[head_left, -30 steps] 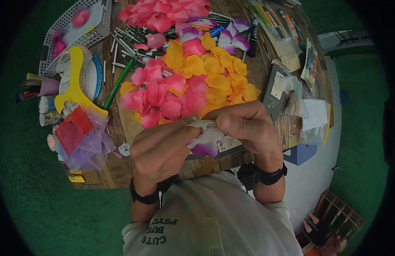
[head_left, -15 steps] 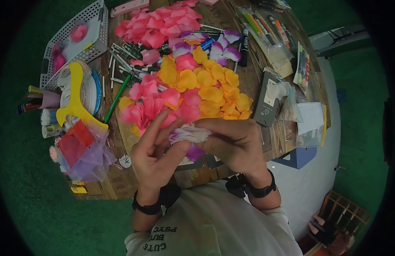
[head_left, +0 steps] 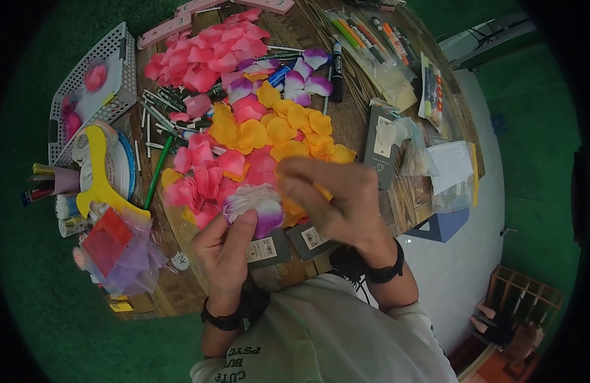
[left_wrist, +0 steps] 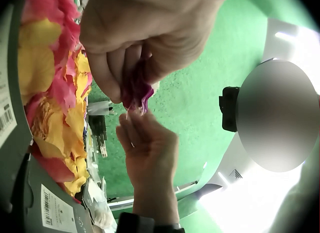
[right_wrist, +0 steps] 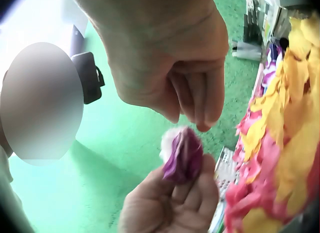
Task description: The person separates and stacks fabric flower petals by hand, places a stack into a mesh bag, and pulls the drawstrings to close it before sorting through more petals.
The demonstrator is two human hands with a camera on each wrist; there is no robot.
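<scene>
A bundle of white and purple petals (head_left: 267, 214) is pinched between the thumb and fingers of my left hand (head_left: 226, 252), above the heap. My right hand (head_left: 336, 198) hovers just right of it, fingers bent and slightly blurred. In the right wrist view, the bundle (right_wrist: 184, 155) stands up from my left hand (right_wrist: 167, 205), and the bent fingertips of my right hand (right_wrist: 165, 68) are a little above it, apart. Yellow petals (head_left: 282, 127) and pink petals (head_left: 202, 179) lie beyond the hands.
A perforated basket (head_left: 119, 86), a yellow three-armed piece (head_left: 100, 172) and mesh bags (head_left: 126, 249) are at the left. Markers in plastic (head_left: 371, 48), a dark box (head_left: 378, 150) and bags (head_left: 451, 169) lie at the right. More dark boxes (head_left: 266, 249) are near the front edge.
Both hands were together on the petal bundle; now my right hand has moved off to the right and the left alone holds it. The table has shifted left and down in the head view.
</scene>
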